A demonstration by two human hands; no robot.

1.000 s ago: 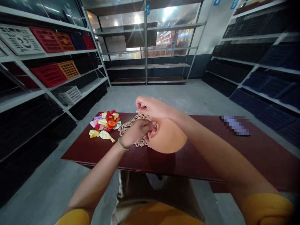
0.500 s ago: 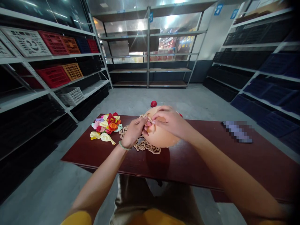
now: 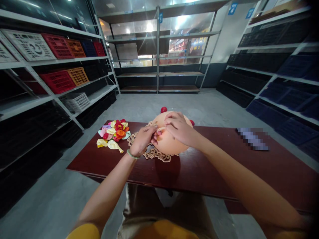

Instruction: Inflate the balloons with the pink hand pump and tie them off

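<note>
An inflated peach balloon (image 3: 169,142) rests just above the dark red table (image 3: 214,166), held between both hands. My left hand (image 3: 142,139) is closed, its fingers pinching the balloon's stretched neck. My right hand (image 3: 179,128) lies over the top of the balloon, fingers curled and pinching the same neck from the other side. Under and beside the balloon lies a beige chain-like strip (image 3: 152,153). A heap of flat, uninflated balloons (image 3: 113,133) in red, orange, yellow and pink sits to the left of my left hand.
Two small red balloons (image 3: 163,109) lie on the floor beyond the table. A blurred-out item (image 3: 253,138) lies at the table's right. Metal shelves with red, orange and white crates (image 3: 57,81) line the left, dark bins the right.
The balloon moved up and away from me, from below my hands to between them. My right hand came down onto its top, both hands closing in on the neck.
</note>
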